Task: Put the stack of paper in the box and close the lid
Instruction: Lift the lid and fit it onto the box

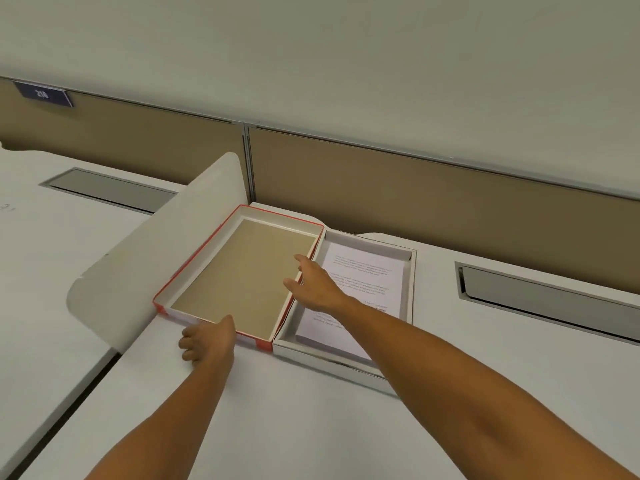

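The box lies open on the white desk. Its lid (194,268), red outside and brown inside, is folded out to the left. The white base tray (412,282) on the right holds the stack of printed paper (367,271). My left hand (207,341) is at the lid's near wall, thumb on the rim and fingers curled against the outside. My right hand (313,282) reaches across the tray to the lid's right wall, fingers spread and holding nothing. My right forearm hides the near part of the paper.
A white curved divider panel (138,271) stands just left of the lid. A tan partition (415,188) runs along the back of the desk. Grey cable slots sit at the right (540,299) and far left (107,190).
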A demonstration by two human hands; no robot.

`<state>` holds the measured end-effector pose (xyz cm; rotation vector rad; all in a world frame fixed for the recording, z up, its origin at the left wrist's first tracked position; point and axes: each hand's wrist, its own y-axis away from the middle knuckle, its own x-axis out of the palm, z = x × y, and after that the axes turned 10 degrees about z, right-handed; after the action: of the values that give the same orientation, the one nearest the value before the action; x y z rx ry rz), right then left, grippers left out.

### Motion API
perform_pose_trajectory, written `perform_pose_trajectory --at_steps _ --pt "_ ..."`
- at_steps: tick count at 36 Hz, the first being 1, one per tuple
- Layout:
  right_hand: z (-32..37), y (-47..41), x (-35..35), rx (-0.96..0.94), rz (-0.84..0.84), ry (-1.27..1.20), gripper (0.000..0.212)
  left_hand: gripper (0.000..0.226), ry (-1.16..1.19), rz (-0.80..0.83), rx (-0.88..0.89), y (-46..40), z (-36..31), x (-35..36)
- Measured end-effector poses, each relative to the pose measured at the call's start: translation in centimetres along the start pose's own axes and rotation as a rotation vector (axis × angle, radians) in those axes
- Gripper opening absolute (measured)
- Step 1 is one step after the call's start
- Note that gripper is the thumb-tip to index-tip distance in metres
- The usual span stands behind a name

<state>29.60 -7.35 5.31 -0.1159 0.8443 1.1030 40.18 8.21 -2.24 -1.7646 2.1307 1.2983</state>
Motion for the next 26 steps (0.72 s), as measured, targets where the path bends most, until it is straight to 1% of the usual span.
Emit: perform_pose_trajectory --at_steps 2,4,6,8,12,15,18,23,26 --pt "0.5 -0.1 0.7 -0.007 0.013 0.006 0.067 0.07 -0.016 0.017 0.031 -0.4 0.6 -0.1" --pt "0.8 -0.1 1.2 -0.015 0.024 0.008 0.067 0.062 -0.008 0.033 0.04 -0.5 0.8 -0.3" --pt "0.9 -0.2 1.6 -0.019 0.031 0.006 0.068 0.05 0.034 0.062 0.026 -0.6 0.7 -0.6" --pt "1.0 -0.3 1.7 -0.024 0.033 0.006 0.068 0.045 0.115 0.098 0.016 -0.7 0.6 -0.8" --pt "0.9 0.0 1.2 -0.018 0.022 0.0 0.069 0.048 0.384 0.168 0.041 -0.6 0.4 -1.2" --pt "0.8 0.3 0.6 -0.011 0.015 -0.013 0.068 0.058 0.533 0.298 0.074 -0.4 0.4 -1.2" --pt "0.7 0.8 0.4 -0.004 0.017 -0.035 0.067 0.061 0.593 0.362 0.103 -0.5 0.9 -1.0" --pt "0.6 1.8 0.8 -0.001 0.039 -0.059 0.067 0.054 0.673 0.426 0.189 -0.4 1.9 -1.3" --pt "0.8 2.3 1.0 0.005 0.058 -0.072 0.067 0.061 0.719 0.435 0.276 0.3 2.1 -1.7"
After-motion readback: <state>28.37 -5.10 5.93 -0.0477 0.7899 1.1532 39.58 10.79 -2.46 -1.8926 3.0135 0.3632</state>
